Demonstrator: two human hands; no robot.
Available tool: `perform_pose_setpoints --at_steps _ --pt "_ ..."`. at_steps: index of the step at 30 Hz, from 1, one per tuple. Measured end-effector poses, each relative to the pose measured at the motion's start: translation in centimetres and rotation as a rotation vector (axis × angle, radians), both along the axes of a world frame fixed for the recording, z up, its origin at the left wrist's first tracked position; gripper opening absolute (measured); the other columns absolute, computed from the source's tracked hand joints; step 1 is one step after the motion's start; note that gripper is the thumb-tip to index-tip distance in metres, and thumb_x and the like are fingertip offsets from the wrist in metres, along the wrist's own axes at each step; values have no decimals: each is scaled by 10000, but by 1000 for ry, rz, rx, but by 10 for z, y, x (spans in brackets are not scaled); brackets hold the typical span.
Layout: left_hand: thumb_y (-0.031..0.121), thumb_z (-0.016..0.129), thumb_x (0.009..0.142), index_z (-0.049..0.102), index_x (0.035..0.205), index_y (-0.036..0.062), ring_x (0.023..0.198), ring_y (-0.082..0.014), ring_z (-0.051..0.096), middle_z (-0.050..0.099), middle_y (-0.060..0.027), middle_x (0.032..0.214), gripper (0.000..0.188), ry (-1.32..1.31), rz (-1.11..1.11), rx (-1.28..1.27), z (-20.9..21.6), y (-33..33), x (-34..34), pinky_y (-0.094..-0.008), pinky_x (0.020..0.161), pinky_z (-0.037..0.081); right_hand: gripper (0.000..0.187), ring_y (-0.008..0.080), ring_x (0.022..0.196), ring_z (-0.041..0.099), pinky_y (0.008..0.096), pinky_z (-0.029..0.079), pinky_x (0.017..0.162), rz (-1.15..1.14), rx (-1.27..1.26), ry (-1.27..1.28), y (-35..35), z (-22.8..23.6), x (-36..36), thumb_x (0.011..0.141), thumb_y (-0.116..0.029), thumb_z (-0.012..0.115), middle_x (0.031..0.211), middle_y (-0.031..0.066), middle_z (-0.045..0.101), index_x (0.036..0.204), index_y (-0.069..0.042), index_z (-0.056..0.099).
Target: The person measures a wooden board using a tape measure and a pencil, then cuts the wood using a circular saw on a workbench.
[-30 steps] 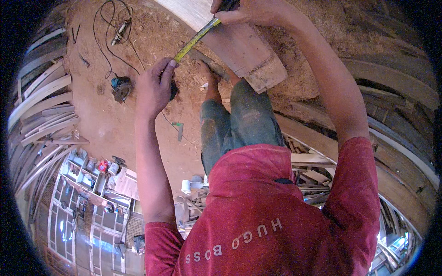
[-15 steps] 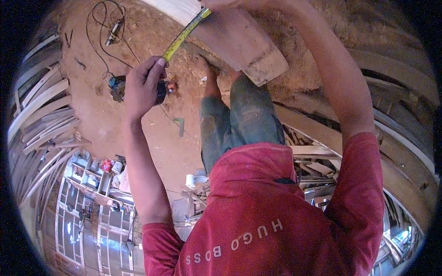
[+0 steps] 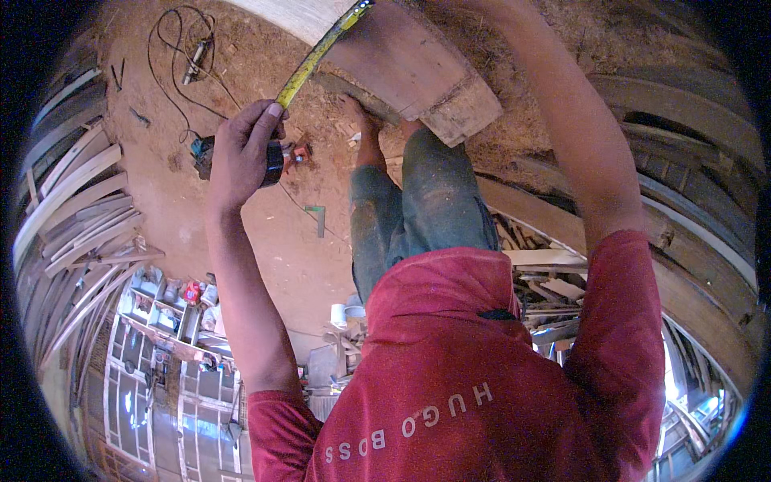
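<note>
The tape measure (image 3: 309, 67) is a narrow yellow strip with fine dark markings and a dark edge, bowing slightly as it slants from the left hand (image 3: 241, 153) to the upper edge of view. Its lower end is pinched between the thumb and fingers of that hand. A dark rounded thing (image 3: 275, 165) shows just beside the palm; whether it is held is unclear. The right forearm (image 3: 570, 128) reaches up past the upper edge, so I cannot tell what the right hand grips.

In view, the strip passes across the near edge of a broad board (image 3: 409, 68), pale at its far part, browner toward its stepped, squared end. The board's near edge runs close to the foot (image 3: 361, 112). Left of the legs, brown floor (image 3: 177, 209) gives room as far as the stacked planks (image 3: 80, 185), though a square (image 3: 321, 223) and a power tool (image 3: 202, 153) lie there. Long timbers (image 3: 691, 273) line the right.
</note>
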State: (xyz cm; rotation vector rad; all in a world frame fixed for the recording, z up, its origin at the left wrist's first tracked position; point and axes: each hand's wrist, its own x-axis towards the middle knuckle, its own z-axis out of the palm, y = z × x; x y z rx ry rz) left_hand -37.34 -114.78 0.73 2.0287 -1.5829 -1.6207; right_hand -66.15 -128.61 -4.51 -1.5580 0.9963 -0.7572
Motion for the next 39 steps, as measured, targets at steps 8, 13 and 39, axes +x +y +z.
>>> perform_pose_setpoints --at_steps 8,13,39 --pt "250 550 1047 667 959 -8 687 -84 554 602 -23 729 296 17 -12 9 -1 3 1 -269 629 445 296 146 634 629 309 519 599 -765 273 142 36 -18 -49 895 -298 763 752 52 684 973 -27 676" --pt "253 554 1049 671 977 -6 701 -88 545 602 -11 745 293 81 7 37 -10 7 7 -269 653 451 378 151 850 668 323 540 749 -1081 354 536 89 -83 -115 917 -339 749 954 85 714 1094 -16 662" --pt "274 561 1046 665 972 38 653 -72 532 597 11 756 269 44 -19 1 -19 9 12 -251 580 430 376 122 570 614 298 480 517 -1239 403 273 202 -102 -146 944 -361 717 672 37 664 762 -33 685"
